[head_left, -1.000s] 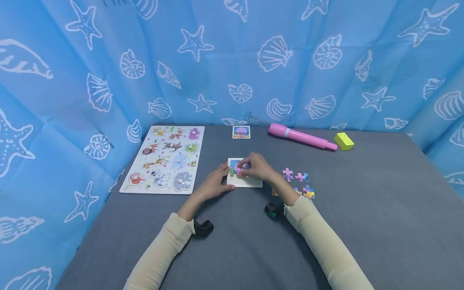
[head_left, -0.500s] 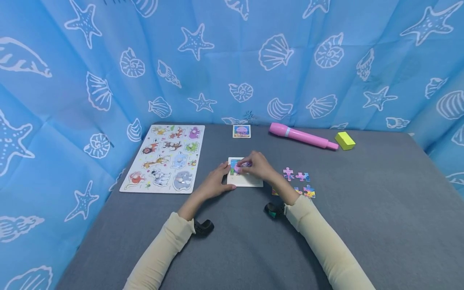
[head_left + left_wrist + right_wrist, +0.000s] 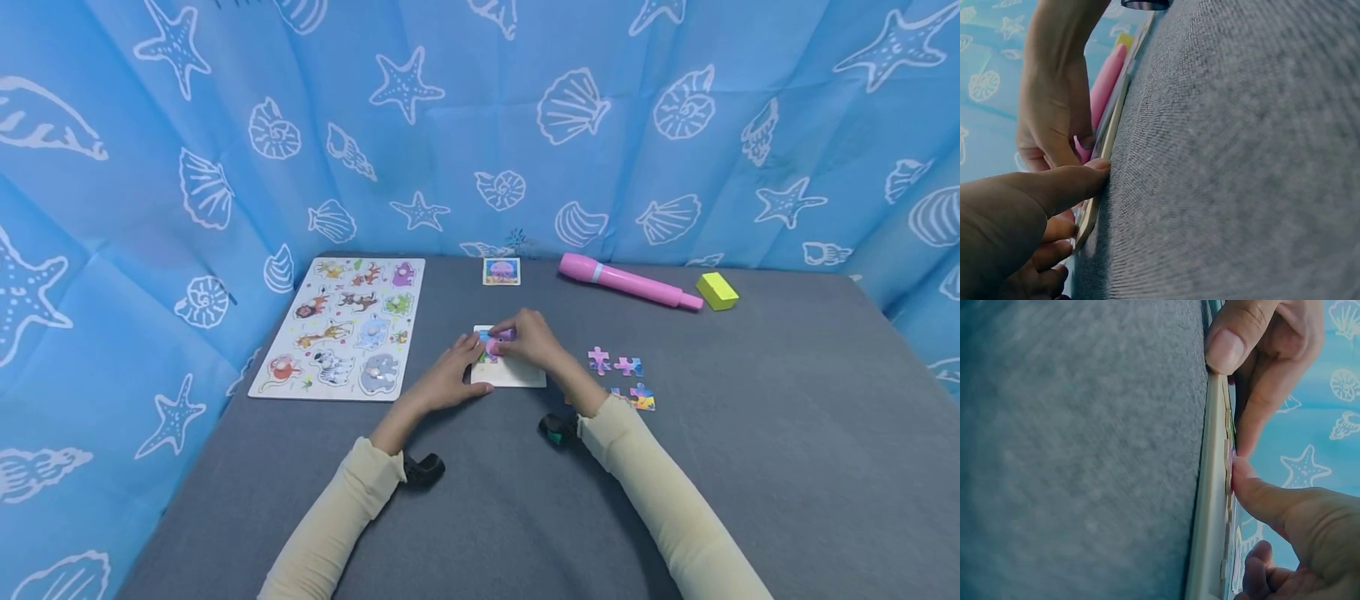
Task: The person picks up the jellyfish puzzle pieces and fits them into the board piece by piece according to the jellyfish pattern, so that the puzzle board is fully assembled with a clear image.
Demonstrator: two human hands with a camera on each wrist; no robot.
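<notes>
A small cream puzzle tray [image 3: 517, 377] lies in front of me, with a few joined jigsaw pieces in its upper left part. My left hand [image 3: 450, 373] grips the tray's left side, its thumb [image 3: 1085, 181] at the near edge and its fingers at the corner. Over the tray, my right hand [image 3: 534, 340] has thumb and index finger on a pink jigsaw piece [image 3: 492, 347], pinching it down among the others. Seen from the right wrist, the right thumb [image 3: 1254, 484] meets the piece edge-on, close to the left hand's fingertips. The right hand covers the tray's upper right part.
Several loose jigsaw pieces [image 3: 630, 367] lie right of the tray, partly behind the right forearm. A small jellyfish picture card [image 3: 501, 272] lies beyond it. An animal peg board [image 3: 337, 333] is at left; a pink pen-shaped stick [image 3: 630, 283] and a yellow block [image 3: 717, 291] lie back right.
The left fingers have crept slightly right over the tray's left edge, towards the pieces. The right hand has shifted a little, its thumb and index finger still at the pink piece.
</notes>
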